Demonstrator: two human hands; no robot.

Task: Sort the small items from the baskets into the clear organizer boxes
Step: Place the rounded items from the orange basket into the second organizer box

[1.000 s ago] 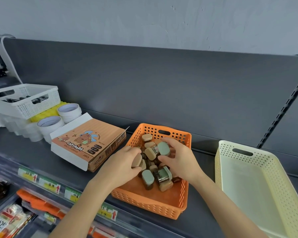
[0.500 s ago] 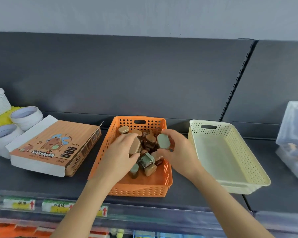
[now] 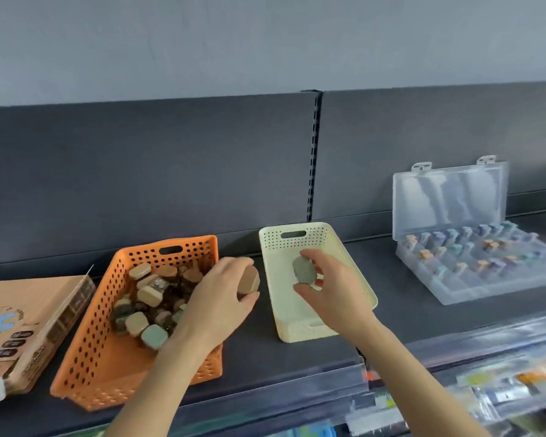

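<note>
Clear organizer box [image 3: 448, 197] stood open right of the cream basket [image 3: 300, 244]; orange basket [image 3: 89, 342] and cardboard box [image 3: 35, 320] leftward. Left grip [image 3: 224, 298] clamped a tan-capped jar [image 3: 249, 280]; right grip [image 3: 334, 291], a grey-capped jar [image 3: 304, 270].

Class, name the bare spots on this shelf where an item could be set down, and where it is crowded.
Free: shelf between cream basket and organizer; cream basket's floor. Crowded: orange basket, heaped with items, close beside the cardboard box.

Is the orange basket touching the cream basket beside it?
Apart. The head view shows a strip of dark shelf between the orange basket and the cream basket; the left hand hides part of it.
</note>
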